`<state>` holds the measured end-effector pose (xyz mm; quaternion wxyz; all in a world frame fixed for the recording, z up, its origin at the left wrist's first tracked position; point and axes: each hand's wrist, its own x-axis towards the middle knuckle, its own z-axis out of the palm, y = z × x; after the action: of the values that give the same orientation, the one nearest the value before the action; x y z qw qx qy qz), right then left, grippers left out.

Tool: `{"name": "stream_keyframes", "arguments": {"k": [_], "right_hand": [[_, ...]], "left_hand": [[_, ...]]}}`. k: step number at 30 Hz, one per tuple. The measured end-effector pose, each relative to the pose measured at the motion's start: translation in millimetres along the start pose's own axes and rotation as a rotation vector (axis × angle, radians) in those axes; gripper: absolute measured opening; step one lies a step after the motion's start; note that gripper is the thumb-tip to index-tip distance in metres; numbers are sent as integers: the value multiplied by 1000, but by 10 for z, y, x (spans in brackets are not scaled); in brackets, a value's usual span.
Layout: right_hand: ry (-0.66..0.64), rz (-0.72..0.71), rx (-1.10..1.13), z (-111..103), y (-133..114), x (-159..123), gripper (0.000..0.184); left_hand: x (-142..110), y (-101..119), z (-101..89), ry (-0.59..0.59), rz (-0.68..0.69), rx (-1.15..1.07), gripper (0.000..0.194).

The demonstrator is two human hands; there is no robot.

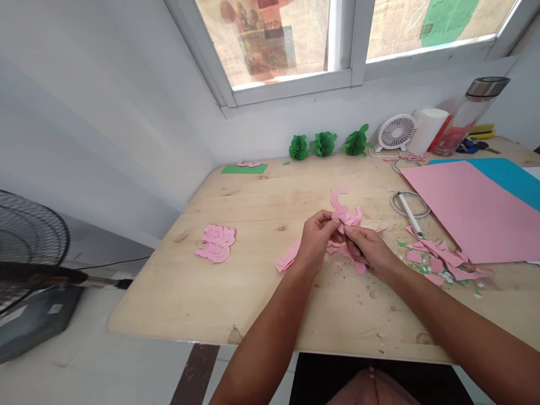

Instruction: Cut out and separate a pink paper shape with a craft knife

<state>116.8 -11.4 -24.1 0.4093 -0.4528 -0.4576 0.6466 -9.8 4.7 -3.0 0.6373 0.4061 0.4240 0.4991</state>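
My left hand (318, 233) is closed on a cut piece of pink paper (338, 205), pinching it between thumb and fingers above the table. My right hand (371, 247) is closed at the same paper's lower edge. It grips what looks like a small pair of scissors (369, 266), dark and mostly hidden by the fingers. Under the left wrist lies a stack of pink paper (287, 257). Below the hands are pink offcuts (346, 250). Farther left, two scalloped pink paper stacks (216, 243) lie side by side.
Paper scraps (442, 263) are heaped at right, near a white pen (410, 215), tape rolls (422, 212) and large pink sheets (476, 214). Along the wall stand green paper figures (324, 144), a small fan (395, 133) and a glass bottle (472, 115). A floor fan (34, 247) stands left.
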Motion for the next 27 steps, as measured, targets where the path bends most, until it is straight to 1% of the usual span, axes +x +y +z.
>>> {"name": "stream_keyframes", "arguments": {"k": [22,27], "right_hand": [[2,-6,-4,-1,-1,-1,38],[0,1,-15,-11,5,4,38]], "left_hand": [[-6,24,24,31,11,-19,15],[-10,43,16,49,40,-36,14]]}}
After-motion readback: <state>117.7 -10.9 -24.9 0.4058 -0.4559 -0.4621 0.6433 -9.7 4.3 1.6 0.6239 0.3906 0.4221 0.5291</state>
